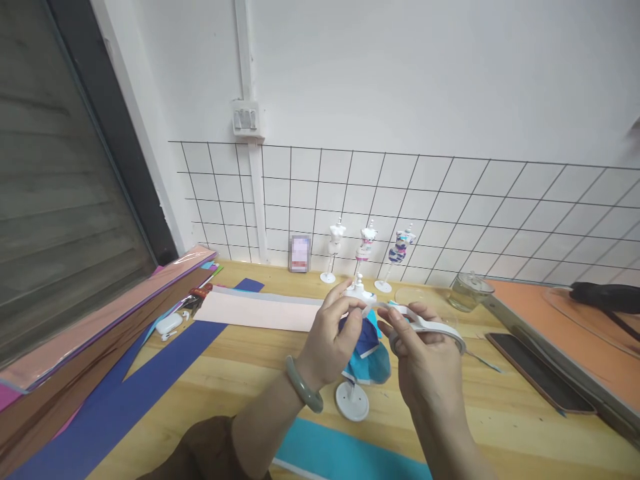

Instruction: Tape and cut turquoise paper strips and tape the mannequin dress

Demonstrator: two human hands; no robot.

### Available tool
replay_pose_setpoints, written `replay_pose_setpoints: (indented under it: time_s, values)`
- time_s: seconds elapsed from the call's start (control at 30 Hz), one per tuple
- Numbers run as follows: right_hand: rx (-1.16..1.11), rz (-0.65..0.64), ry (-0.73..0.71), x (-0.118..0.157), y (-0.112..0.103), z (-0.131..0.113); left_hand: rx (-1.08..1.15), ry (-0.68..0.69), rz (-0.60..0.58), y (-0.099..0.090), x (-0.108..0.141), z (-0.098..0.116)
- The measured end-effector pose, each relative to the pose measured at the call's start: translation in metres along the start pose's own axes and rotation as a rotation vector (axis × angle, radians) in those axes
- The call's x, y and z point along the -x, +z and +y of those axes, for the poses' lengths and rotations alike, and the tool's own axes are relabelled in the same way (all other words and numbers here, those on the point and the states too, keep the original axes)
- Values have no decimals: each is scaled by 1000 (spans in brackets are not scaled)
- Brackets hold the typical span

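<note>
My left hand [333, 333], with a green bangle at the wrist, pinches the free end of a thin white tape strip. In my right hand [430, 367] is the roll of white tape [453, 331], its strip running across to the left fingers. Behind and between both hands stands a small white dress form [359, 290] on a round white base [353, 401]. It wears a layered skirt [370, 367] in dark blue and turquoise. My hands partly cover the dress form's upper part, and whether the strip touches it I cannot tell.
Three small dress forms [367, 243] and a phone [299, 254] stand along the wall. Coloured sheets [165, 373] and an earbud case [169, 324] lie left; turquoise fabric [345, 453] lies in front. A glass cup [470, 292] and a dark phone [537, 373] are right.
</note>
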State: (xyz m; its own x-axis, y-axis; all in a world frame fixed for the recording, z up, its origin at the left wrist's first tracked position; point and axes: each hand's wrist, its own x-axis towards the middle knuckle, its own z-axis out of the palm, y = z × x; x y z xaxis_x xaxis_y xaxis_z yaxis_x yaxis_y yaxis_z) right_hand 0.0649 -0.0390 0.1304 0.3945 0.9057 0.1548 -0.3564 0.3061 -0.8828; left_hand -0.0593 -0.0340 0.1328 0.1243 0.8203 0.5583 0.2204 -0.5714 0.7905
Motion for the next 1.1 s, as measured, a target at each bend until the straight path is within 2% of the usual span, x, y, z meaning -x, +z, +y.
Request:
replay_pose_setpoints:
  time_s: [0.3,0.53,0.83,0.97,1.1]
  values:
    - [-13,-5,8,0,-1,0,13,-27,29,3,-2,-2]
    - [33,11,15,-4,-3,6,61,-58,-10,2,-1,1]
    - [170,56,-61,-5,-5,8,88,-75,-16,3,-4,-5]
    - [127,10,-124,-5,-4,5,74,-40,4,2,-4,-6]
    - [65,-54,-113,-9,-3,6,83,-28,6,2,-5,-6]
